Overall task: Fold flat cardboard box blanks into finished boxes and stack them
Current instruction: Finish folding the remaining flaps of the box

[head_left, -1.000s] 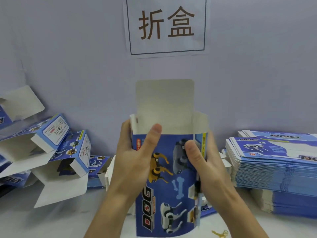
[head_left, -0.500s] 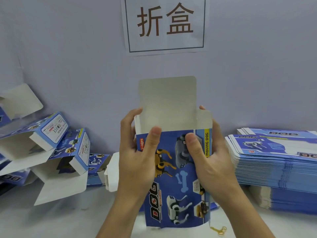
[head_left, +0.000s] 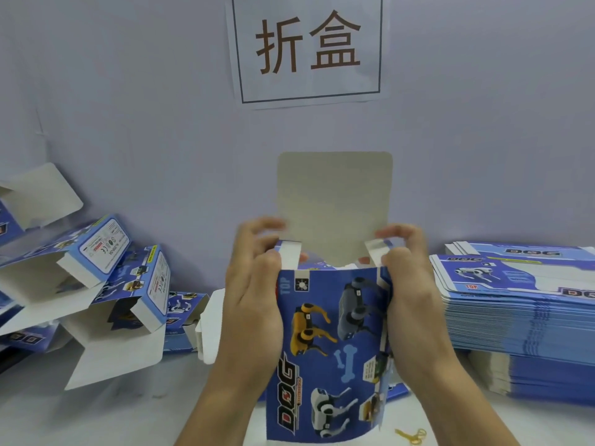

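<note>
Hands: your left hand (head_left: 254, 294) and right hand (head_left: 412, 291) both clamp the box (head_left: 328, 349) at its top corners, thumbs on the printed front, fingers curled round the sides.
Left fingers: pushing the left side flap (head_left: 289, 254) inward.
Right fingers: pinching the right side flap (head_left: 375, 251), bending it in too.
Box place: centre, near you, held up off the table (head_left: 96, 413), between the folded pile and the flat stack.
Box axis: long axis upright, TOP end far and up, DOG logo end near and down; printed front faces you.
Lid flap: big grey lid flap (head_left: 335, 204) stands straight up, not tucked.
Done: body looks opened into a tube; folded boxes (head_left: 106, 284) lie tumbled at left, lids open.
Left: you need the side flaps down, the lid tucked, the bottom end (can't see it), then stacking.
Blank stack: tall stack of flat blanks (head_left: 521, 317) at right, so plenty remains.
Small bit: yellow rubber band (head_left: 412, 435) near right.
</note>
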### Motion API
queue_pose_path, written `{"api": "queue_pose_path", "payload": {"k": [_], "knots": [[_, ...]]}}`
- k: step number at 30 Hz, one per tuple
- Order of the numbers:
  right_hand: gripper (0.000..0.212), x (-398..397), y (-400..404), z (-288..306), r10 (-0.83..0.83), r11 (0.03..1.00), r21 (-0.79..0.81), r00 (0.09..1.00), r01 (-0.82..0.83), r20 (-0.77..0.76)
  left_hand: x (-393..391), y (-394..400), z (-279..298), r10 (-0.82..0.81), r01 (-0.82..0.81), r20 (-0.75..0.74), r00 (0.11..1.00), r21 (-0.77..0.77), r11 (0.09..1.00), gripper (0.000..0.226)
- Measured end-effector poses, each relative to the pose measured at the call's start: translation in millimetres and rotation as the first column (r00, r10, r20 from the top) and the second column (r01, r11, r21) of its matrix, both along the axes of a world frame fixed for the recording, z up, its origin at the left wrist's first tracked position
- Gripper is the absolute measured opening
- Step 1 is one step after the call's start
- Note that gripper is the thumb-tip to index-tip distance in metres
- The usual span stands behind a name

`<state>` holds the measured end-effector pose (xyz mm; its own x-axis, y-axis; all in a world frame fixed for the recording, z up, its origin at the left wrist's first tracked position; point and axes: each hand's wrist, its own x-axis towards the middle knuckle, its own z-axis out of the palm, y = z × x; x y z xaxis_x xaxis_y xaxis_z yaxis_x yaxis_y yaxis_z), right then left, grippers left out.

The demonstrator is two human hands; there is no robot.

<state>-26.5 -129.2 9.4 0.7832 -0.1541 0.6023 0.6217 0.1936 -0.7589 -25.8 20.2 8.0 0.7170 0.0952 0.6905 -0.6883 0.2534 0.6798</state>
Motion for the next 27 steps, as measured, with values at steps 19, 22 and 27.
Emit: {"api": "queue_pose_path", "payload": {"k": [19, 22, 27], "knots": [[0.029, -2.9, 1.1, -14.3, 0.280, 0.960, 0.014, 0.960, -0.280, 0.006, -0.1, 14.1, -5.4, 0.039, -0.042, 0.051, 0.998, 0.046, 0.998, 0.015], [0.039, -0.6, -6.6, -13.3, 0.356, 0.935, 0.002, 0.935, -0.356, 0.004, -1.8, 19.4, -3.9, -0.010, 0.006, 0.033, 0.999, 0.123, 0.992, 0.032], [0.064, -0.8, -14.1, -9.9, 0.356, 0.933, -0.058, 0.934, -0.356, 0.003, -5.1, 29.4, 3.3, 0.009, -0.008, -0.001, 1.000, 0.202, 0.979, 0.037]]}}
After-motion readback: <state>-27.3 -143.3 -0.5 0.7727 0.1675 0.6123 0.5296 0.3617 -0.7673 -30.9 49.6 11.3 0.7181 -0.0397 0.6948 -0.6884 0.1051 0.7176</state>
